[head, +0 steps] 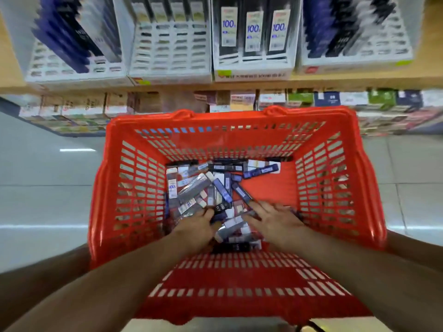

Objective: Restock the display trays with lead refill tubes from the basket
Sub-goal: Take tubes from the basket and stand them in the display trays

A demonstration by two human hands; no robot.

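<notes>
Forearms reached into red basket (115,188); left hand (196,226) curled on lead refill tubes (211,188), right hand (273,219) splayed flat, holding nothing. Display trays (251,68) at 12 o'clock part-filled; many tubes left.

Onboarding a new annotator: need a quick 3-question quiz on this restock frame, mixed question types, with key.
1. True or false: both hands are inside the red basket.
2. Which display tray shows tubes labelled "100"? A) far left B) second from left C) third from left D) far right
3. Fill in: the loose lead refill tubes are piled toward the basket's ____ side, leaving bare red floor on the other.

Key
1. True: the left hand and right hand both reach down into the pile of tubes.
2. C
3. left
</notes>
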